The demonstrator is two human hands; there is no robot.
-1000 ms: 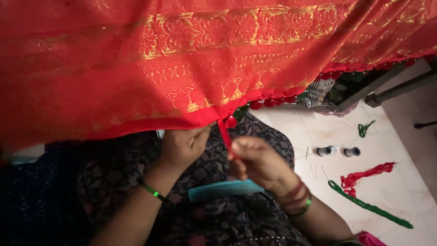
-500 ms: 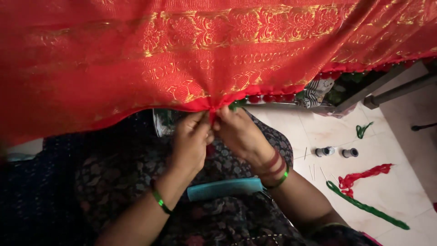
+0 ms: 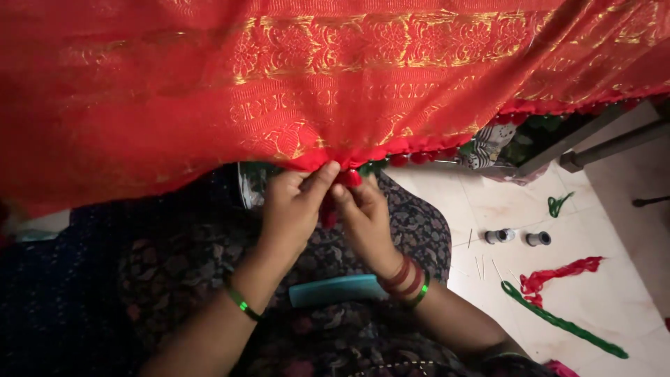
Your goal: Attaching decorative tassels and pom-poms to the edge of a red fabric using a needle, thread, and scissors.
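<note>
**stitchfan:** ok what's on the left side here?

**threadhead:** Going left to right: a big red fabric with gold woven patterns (image 3: 293, 91) hangs across the whole top of the view. Under it, the person's lap in dark printed cloth. The left hand (image 3: 296, 206), green bangle at the wrist, is up at the fabric's lower edge, thumb and fingers pinched closed on the hem right where a red tassel (image 3: 328, 209) hangs down.

**stitchfan:** and the other hand?

**threadhead:** The right hand (image 3: 363, 213) sits just beside it, nearly touching, red and green bangles on that wrist. Its fingertips are also pinched shut at the same spot on the edge, on the tassel bit. A teal comb (image 3: 335, 290) lies on the lap below both wrists.

**stitchfan:** anything off to the right?

**threadhead:** Yeah, pale tiled floor (image 3: 614, 307). Two small thread spools (image 3: 516, 237) side by side, a little green scrap above them, then a bundle of red threads (image 3: 558, 272) touching a long strand of green threads (image 3: 565, 322). A row of small red pompoms (image 3: 419, 157) runs along the fabric's edge toward that side.
</note>
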